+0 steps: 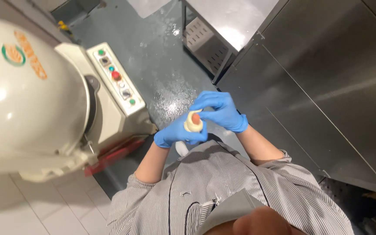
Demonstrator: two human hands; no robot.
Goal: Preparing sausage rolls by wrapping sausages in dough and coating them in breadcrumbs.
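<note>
the person is standing over a wet grey floor (162,74), both blue-gloved hands meeting in front of the striped smock (223,187). the left hand (177,132) is cupping a small pale dough piece (193,122) with a reddish filling showing at its top, and the right hand (220,111) is pinching the dough from two o'clock. a cream dough mixer (31,91) is sitting at nine o'clock, its control panel (116,78) facing the hands, and a steel cabinet (327,95) is standing at three o'clock.

Between my fingers I see a matt, soft dough roll (193,123); my left hand (177,133) and right hand (221,111) wear smooth, faintly glossy rubber gloves. Beyond my fingertips, the floor (162,74) looks wet and shiny, beside a brushed metal cabinet (327,95).
</note>
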